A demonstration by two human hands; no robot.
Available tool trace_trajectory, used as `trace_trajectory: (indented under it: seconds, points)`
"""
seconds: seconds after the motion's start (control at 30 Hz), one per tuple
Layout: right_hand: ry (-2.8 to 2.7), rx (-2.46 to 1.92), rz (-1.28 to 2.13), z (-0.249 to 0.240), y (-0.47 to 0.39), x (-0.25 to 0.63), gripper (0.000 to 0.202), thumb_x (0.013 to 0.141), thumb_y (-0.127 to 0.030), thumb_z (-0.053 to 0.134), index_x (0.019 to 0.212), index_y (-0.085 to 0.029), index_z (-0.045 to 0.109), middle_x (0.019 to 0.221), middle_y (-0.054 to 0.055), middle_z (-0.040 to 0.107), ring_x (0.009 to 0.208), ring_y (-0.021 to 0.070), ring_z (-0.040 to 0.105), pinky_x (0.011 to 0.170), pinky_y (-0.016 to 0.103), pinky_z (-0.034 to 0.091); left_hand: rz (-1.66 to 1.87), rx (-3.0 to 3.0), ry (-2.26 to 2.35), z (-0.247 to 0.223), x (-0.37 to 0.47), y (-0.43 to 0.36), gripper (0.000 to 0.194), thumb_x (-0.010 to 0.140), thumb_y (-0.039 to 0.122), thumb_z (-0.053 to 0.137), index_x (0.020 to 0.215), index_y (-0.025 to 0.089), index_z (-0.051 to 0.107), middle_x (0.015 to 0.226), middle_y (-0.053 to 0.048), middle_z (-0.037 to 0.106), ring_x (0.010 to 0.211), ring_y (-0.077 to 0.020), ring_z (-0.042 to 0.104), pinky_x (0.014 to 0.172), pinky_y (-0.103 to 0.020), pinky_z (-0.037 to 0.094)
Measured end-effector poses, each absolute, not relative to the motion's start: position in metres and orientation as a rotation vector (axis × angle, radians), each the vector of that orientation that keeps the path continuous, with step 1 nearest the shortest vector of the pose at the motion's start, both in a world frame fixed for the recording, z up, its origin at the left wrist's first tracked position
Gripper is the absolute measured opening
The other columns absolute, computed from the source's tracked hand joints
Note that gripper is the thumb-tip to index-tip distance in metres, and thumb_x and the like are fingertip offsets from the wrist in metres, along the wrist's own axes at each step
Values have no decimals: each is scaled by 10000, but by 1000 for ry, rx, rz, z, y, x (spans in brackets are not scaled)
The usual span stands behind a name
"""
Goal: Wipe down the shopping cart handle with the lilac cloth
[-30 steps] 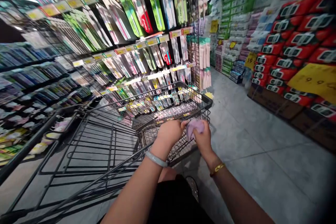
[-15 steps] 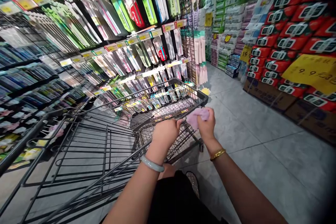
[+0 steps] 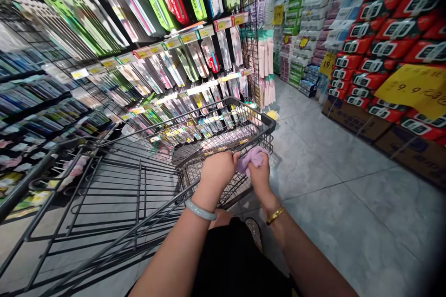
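A grey metal shopping cart point(image 3: 139, 195) stands in front of me, its wire basket bare where I can see into it. My left hand point(image 3: 219, 171), a pale bangle at its wrist, is closed at the cart's near side rail; its fingertips are hidden behind the hand. Just right of it, my right hand point(image 3: 260, 174) with a gold bracelet is closed on a crumpled light purple cloth point(image 3: 253, 157). The cloth lies against the same rail, close to the left thumb.
Beyond the cart, a shelf rack point(image 3: 156, 51) holds rows of packaged toothbrushes above price tags. Red packs point(image 3: 390, 51) are stacked on brown cartons point(image 3: 351, 118) at the right, with a yellow price sign point(image 3: 414, 90). Grey floor tiles point(image 3: 313, 148) run between them.
My right hand has moved left and slightly down with the cloth, closer to my left hand. The left hand stays at the rail. The view has shifted slightly.
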State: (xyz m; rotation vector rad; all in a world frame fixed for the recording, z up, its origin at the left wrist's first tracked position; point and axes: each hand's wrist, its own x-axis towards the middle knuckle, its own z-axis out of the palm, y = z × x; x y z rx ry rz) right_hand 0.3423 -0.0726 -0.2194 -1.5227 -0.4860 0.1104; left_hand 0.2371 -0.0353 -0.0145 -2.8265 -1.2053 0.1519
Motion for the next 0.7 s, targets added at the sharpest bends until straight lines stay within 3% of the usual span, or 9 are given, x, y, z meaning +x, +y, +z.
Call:
trace_trajectory:
  seconds: [0.13,0.3,0.43,0.53,0.7]
  points:
    - [-498,-1591,109,-226,-79,324,291,706,-268,526,993,-227,534,1007,74,594,970,236,536,880,384,444,164,-2822,-1181,-14,237,-35,637,996,570,152,985,193,666,851,-110,709,827,-260,693,758,-347,503]
    - [-373,-1637,249,-251,-80,300,381,625,-266,561,999,-215,513,907,51,560,846,230,533,777,375,474,143,-2804,-1146,-17,237,-35,669,993,583,119,971,194,663,855,-107,707,817,-269,690,750,-357,504]
    - [-402,-1582,313,-243,-74,278,508,661,-267,571,1160,-223,484,1093,80,573,939,226,553,843,378,478,135,-2804,-1147,-19,234,-36,620,1000,568,148,1033,192,640,872,-106,702,836,-273,685,764,-359,499]
    - [-406,-1517,390,-242,-81,274,549,604,-246,602,1142,-223,499,1173,90,557,1046,248,532,943,405,439,114,-2863,-1074,-11,227,-39,502,1016,513,233,1164,197,593,948,-100,703,917,-252,672,821,-338,486]
    - [-282,-1525,526,-255,-85,267,405,534,-217,541,938,-214,516,873,40,578,856,249,551,850,425,466,-16,-2916,-898,10,191,-44,399,1022,430,320,1308,262,542,1184,-74,657,1117,-222,594,947,-301,439]
